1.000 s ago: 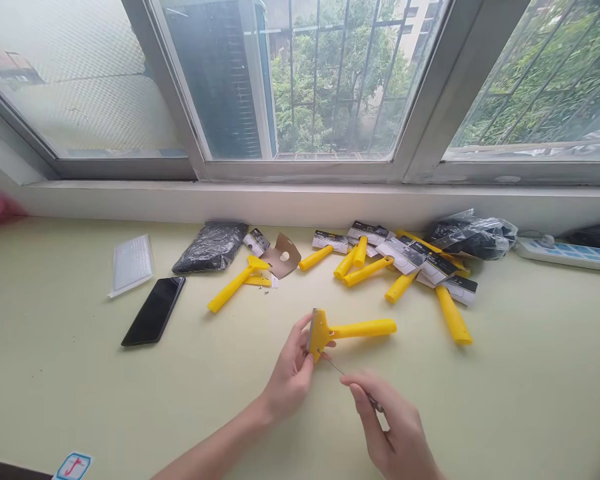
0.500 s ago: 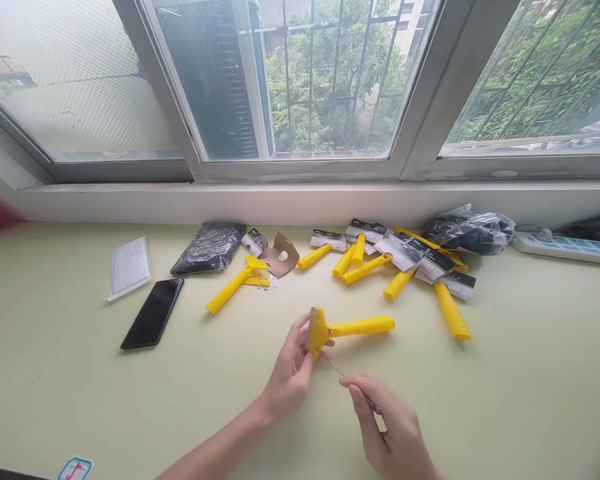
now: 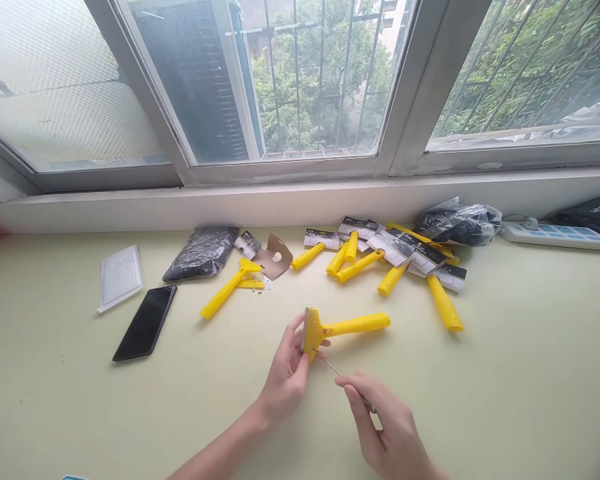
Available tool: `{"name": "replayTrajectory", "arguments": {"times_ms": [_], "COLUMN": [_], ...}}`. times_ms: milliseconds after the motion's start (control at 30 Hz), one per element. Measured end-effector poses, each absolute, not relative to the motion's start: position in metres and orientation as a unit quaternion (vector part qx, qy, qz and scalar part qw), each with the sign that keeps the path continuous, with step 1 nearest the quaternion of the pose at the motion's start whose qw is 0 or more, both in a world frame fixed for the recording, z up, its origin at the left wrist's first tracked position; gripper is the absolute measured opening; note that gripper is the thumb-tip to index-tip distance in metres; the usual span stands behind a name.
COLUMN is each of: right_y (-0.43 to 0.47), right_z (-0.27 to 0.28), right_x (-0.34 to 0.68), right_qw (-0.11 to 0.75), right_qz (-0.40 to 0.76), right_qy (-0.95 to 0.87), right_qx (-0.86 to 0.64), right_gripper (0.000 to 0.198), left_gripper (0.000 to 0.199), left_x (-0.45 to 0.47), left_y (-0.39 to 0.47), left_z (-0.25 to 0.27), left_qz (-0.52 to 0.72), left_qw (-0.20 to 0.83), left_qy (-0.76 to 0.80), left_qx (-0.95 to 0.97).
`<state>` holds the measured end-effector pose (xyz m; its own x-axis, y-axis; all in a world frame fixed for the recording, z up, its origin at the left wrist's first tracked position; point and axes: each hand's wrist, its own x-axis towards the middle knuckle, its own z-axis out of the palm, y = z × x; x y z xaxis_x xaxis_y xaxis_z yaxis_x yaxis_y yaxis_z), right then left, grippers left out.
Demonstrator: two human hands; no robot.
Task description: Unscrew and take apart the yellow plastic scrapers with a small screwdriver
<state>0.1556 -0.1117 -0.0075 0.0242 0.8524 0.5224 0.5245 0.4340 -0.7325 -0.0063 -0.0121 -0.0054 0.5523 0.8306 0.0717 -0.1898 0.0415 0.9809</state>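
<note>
My left hand is closed around the head of a yellow scraper, whose handle points to the right. A grey metal blade edge shows along the left side of that head. In my right hand is a thin screwdriver, gripped between thumb and fingers. Its shaft slants up to the left and the tip meets the scraper's head near a screw hole. My palm hides most of the screwdriver's handle. Behind the hands lies another yellow scraper, with a loose yellow plate and tiny metal bits beside it.
Several carded yellow scrapers lie at the back right. A black phone, a white packet and a wrapped black bag are at the left. A brown card and power strip lie near the window wall.
The camera view has turned slightly, so the table items appear shifted left. Both hands keep their holds, and the screwdriver tip stays at the scraper's head.
</note>
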Motion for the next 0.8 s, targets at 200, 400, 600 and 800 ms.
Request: {"name": "replayTrajectory", "arguments": {"times_ms": [200, 400, 600, 800], "right_y": [-0.113, -0.123, -0.124, -0.114], "right_z": [-0.005, -0.004, 0.011, 0.015], "right_x": [0.152, 0.142, 0.129, 0.128], "right_qw": [0.491, 0.425, 0.393, 0.43], "right_qz": [0.151, 0.175, 0.546, 0.835], "right_qy": [-0.68, -0.59, -0.392, -0.066], "right_qx": [-0.524, -0.663, -0.627, -0.337], "right_gripper": [0.028, 0.024, 0.049, 0.05], "left_gripper": [0.055, 0.054, 0.052, 0.051], "left_x": [-0.007, -0.009, -0.008, -0.008], "left_y": [-0.012, -0.013, -0.015, -0.015], "left_z": [-0.006, -0.01, -0.013, -0.014], "left_qz": [0.383, 0.397, 0.414, 0.434], "left_qw": [0.657, 0.629, 0.57, 0.549], "left_qy": [0.283, 0.31, 0.309, 0.296], "left_qx": [0.585, 0.593, 0.639, 0.65]}}
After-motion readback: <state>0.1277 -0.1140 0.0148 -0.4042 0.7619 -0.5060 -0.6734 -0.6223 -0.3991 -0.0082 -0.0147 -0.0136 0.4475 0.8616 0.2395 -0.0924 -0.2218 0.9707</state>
